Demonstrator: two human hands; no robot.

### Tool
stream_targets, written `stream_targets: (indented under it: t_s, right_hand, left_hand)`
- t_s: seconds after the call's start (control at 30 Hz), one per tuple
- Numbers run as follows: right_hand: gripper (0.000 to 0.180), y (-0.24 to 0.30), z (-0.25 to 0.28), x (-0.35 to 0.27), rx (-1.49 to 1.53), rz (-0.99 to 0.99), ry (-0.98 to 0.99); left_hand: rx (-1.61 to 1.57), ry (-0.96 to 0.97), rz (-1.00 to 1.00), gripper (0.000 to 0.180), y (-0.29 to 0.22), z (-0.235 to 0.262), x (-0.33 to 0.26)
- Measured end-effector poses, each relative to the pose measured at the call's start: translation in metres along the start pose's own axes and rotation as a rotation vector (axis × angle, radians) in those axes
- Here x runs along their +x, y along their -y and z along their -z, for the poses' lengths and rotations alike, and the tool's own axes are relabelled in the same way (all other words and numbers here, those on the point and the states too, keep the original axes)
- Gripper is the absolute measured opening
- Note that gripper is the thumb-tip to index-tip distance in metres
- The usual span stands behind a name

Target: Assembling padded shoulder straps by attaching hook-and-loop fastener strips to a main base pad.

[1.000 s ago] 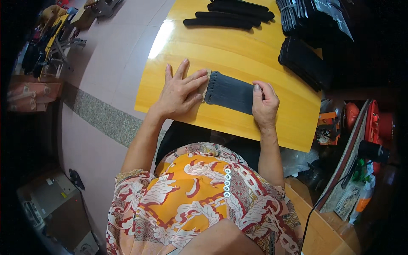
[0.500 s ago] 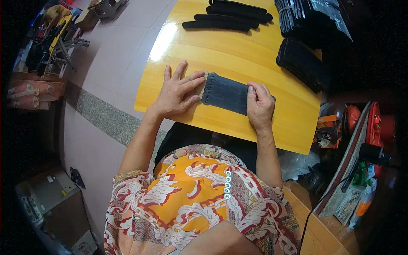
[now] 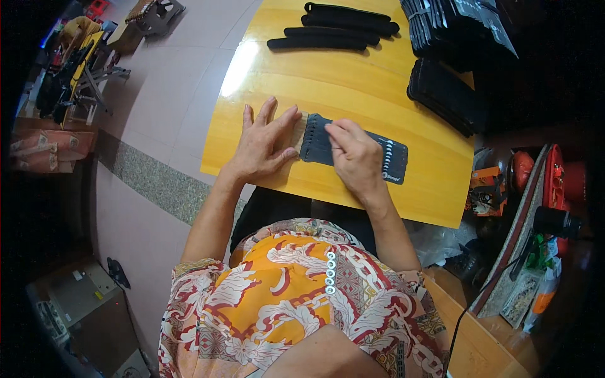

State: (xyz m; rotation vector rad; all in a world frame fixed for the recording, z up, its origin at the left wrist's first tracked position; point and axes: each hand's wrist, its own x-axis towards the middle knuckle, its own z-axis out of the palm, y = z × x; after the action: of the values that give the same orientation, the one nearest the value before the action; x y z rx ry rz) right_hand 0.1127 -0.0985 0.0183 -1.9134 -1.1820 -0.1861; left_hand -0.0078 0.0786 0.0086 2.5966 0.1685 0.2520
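Note:
A dark grey flat panel (image 3: 320, 142) lies on the yellow tabletop, with a row of small loops along its left end and white marks near its right end. My left hand (image 3: 261, 142) rests with fingers spread beside that looped end, on a narrow tan strip (image 3: 302, 129). Over the middle of the panel, my right hand (image 3: 358, 157) is closed in a pinch, fingertips pointing left. Anything between those fingertips is hidden, and the hand covers part of the panel.
Beyond the panel, several black padded strips (image 3: 324, 43) lie on the yellow table (image 3: 265, 82). A black stack (image 3: 441, 94) and a tied bundle of dark flat pieces (image 3: 435, 31) occupy its right side. Right of the table, a shelf holds a red tray (image 3: 553, 179) and packets.
My right hand has shifted left from the panel's right end to its middle, uncovering the white marks there. My left hand stays beside the looped end, fingers still spread.

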Motion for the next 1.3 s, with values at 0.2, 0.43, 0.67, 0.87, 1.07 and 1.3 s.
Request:
stream_targets:
  t_s: [0.2, 0.43, 0.67, 0.87, 1.07, 1.3]
  right_hand:
    - [0.013, 0.004, -0.026, 0.008, -0.064, 0.092, 0.128]
    - [0.015, 0.005, -0.034, 0.003, -0.242, 0.149, 0.221]
    - [0.014, -0.012, -0.01, 0.005, 0.094, 0.114, 0.011]
    - [0.02, -0.024, 0.078, -0.029, -0.381, -0.608, 0.007]
    - [0.035, -0.026, 0.077, -0.04, -0.413, -0.792, 0.032]
    - [0.028, -0.037, 0.088, -0.035, 0.13, -0.956, 0.09]
  left_hand:
    - [0.023, -0.012, -0.015, 0.07, 0.003, -0.002, 0.0]
    - [-0.018, -0.002, -0.012, 0.065, 0.006, -0.001, -0.003]
    - [-0.168, -0.066, -0.046, 0.062, 0.013, -0.003, -0.001]
    - [-0.177, -0.072, -0.166, 0.053, -0.028, -0.007, 0.016]
    - [0.299, 0.213, -0.259, 0.059, -0.075, -0.036, 0.031]
    - [0.206, 0.171, -0.247, 0.055, -0.068, -0.036, 0.03]
